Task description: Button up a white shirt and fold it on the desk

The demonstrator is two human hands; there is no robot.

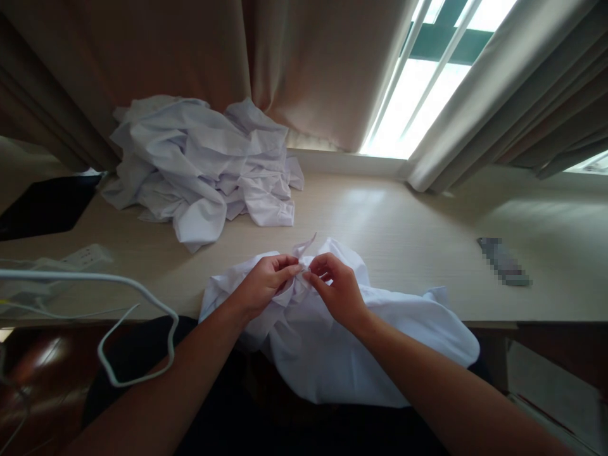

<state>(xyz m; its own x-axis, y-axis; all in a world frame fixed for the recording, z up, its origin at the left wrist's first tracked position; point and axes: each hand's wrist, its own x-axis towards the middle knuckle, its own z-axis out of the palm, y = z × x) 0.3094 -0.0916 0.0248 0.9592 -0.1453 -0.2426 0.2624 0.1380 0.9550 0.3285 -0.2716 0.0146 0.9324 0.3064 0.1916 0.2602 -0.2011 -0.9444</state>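
A white cloth garment (332,354) lies bunched over the table's front edge and hangs down over my lap. My left hand (270,282) pinches a fold of it between thumb and fingers. Just to the right, my right hand (335,288) has its thumb and fingertips closed on the same gathered part. The fingertips of both hands almost meet there, and a thin strip of the cloth sticks up above them. Whether a small part such as a button is between the fingers cannot be made out.
A pile of crumpled white cloth (190,158) sits at the table's back left. A dark flat object (50,206) and a power strip (88,256) are at the left, with a white cable (137,285) looping over my left forearm. A blurred phone-like object (504,261) lies right. Curtains (327,69) hang behind.
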